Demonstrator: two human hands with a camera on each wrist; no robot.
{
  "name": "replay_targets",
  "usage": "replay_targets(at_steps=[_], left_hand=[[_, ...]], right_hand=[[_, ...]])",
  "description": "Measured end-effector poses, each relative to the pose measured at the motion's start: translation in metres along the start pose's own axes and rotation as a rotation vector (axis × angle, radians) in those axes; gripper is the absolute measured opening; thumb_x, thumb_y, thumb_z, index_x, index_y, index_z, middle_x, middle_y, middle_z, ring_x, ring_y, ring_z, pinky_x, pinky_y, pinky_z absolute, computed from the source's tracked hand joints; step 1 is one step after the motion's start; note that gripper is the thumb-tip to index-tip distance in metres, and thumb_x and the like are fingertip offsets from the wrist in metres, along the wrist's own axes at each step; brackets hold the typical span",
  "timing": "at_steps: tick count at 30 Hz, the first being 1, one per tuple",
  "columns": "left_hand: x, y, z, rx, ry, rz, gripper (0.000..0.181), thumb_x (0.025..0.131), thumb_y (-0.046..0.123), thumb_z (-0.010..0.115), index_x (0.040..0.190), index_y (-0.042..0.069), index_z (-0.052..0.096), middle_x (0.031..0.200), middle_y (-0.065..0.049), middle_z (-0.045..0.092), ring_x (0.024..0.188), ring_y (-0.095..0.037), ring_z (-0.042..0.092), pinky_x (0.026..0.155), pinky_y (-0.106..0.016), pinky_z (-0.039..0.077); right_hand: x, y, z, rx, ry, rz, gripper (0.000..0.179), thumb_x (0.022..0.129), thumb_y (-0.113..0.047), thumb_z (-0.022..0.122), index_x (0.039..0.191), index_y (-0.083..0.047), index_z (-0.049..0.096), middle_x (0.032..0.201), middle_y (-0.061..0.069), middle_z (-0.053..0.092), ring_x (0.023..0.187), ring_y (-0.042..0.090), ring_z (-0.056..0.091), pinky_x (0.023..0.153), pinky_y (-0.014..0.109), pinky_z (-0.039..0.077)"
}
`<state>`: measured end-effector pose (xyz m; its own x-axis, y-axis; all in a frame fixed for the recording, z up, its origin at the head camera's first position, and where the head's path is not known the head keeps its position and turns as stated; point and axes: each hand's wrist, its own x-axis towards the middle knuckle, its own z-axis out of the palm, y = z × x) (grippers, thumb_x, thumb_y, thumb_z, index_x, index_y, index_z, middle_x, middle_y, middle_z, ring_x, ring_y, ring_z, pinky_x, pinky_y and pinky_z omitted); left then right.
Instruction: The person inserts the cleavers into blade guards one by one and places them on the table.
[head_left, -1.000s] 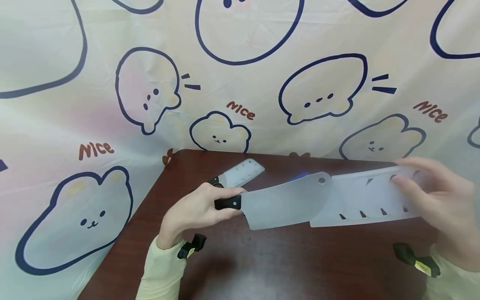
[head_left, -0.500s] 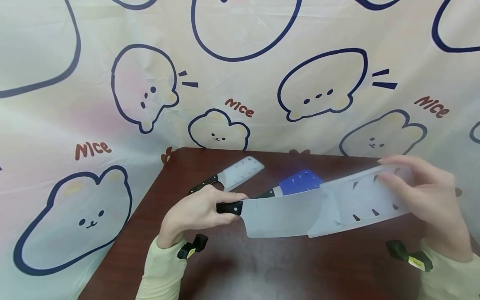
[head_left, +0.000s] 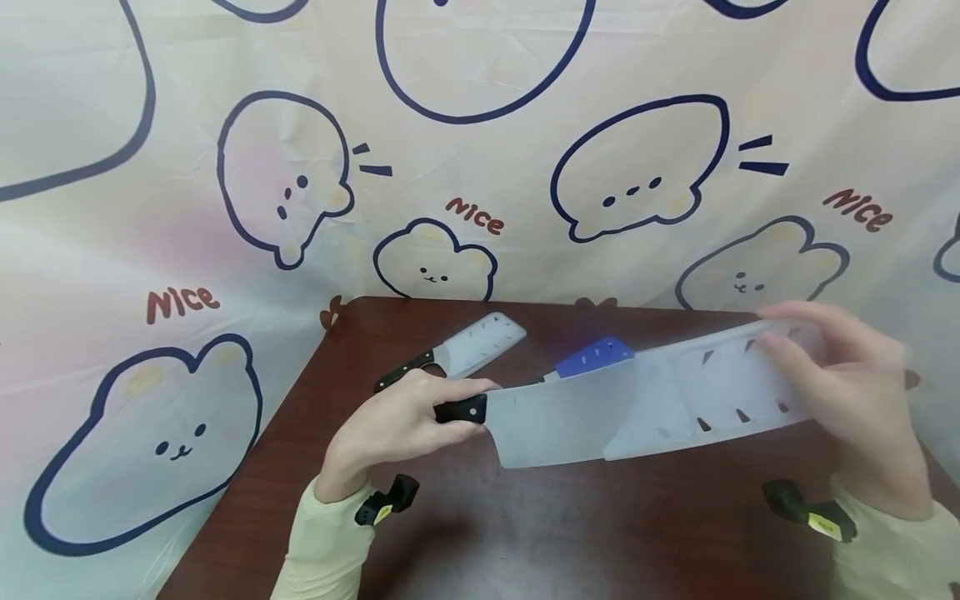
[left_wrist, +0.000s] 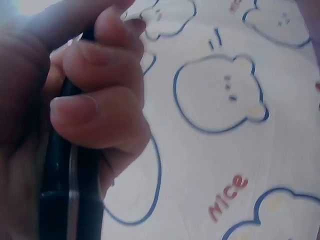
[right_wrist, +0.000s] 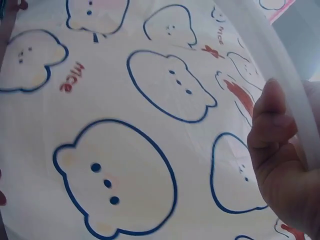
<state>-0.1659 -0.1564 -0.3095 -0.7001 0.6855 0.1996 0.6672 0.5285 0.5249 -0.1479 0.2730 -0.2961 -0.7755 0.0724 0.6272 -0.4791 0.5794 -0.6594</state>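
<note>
A large cleaver (head_left: 558, 425) is held level above the table in the head view. My left hand (head_left: 401, 421) grips its black handle (head_left: 461, 409), fingers curled round it in the left wrist view. Thumb and fingers of my right hand (head_left: 855, 387) pinch the far end of a translucent white blade cover (head_left: 675, 408) with small slots. The free end of the blade sits inside the mouth of this cover, while the part near the handle is bare. From the right wrist, only a curved strip of the cover (right_wrist: 280, 65) shows beside the fingers.
Behind the left hand, a smaller cleaver in a white cover (head_left: 483, 343) lies on the dark brown table (head_left: 570, 533). A knife with a blue cover (head_left: 596, 357) lies right of it, partly hidden by the big blade. A printed cloth (head_left: 510, 158) hangs behind and at the left.
My right hand has moved left with the cover, whose mouth has slid over the end of the blade. The blue-covered knife behind has come more into view. My left hand has barely shifted.
</note>
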Motion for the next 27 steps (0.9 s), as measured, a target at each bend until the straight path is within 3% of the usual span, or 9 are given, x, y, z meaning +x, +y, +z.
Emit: replay_targets(at_steps=[6,13,21,27], left_hand=[[0.002,0.001,0.001,0.021,0.013,-0.038,0.048,0.089,0.020,0.072,0.135,0.021,0.061,0.053,0.013,0.029,0.042,0.001,0.023,0.046,-0.018,0.032],[-0.004,0.004,-0.001,0.045,0.025,-0.065,0.047,0.088,0.018,0.071,0.134,0.021,0.061,0.051,0.013,0.028,0.041,0.001,0.022,0.046,-0.018,0.032],[-0.006,0.008,-0.005,0.062,0.034,-0.076,0.047,0.089,0.020,0.072,0.134,0.024,0.061,0.054,0.013,0.035,0.041,0.001,0.029,0.047,-0.019,0.037],[0.000,0.014,0.004,0.051,-0.001,-0.043,0.045,0.090,0.020,0.070,0.134,0.021,0.061,0.053,0.013,0.036,0.041,0.001,0.029,0.045,-0.018,0.035]], right_hand=[[-0.001,-0.005,0.011,0.020,-0.057,0.037,0.033,0.086,0.001,0.069,0.119,-0.005,0.067,0.108,-0.012,0.066,0.072,-0.002,0.064,0.056,0.015,0.052],[-0.001,-0.010,0.014,0.001,-0.063,0.055,0.031,0.088,-0.005,0.069,0.119,-0.008,0.067,0.111,-0.014,0.064,0.075,-0.002,0.063,0.057,0.014,0.052],[-0.005,-0.015,0.017,0.000,-0.069,0.059,0.031,0.089,-0.006,0.068,0.120,-0.008,0.066,0.117,-0.015,0.061,0.082,-0.001,0.061,0.057,0.015,0.052],[-0.012,-0.021,0.037,0.015,-0.211,0.004,0.029,0.090,-0.007,0.069,0.118,-0.015,0.066,0.106,-0.014,0.064,0.073,0.002,0.065,0.055,0.021,0.053]])
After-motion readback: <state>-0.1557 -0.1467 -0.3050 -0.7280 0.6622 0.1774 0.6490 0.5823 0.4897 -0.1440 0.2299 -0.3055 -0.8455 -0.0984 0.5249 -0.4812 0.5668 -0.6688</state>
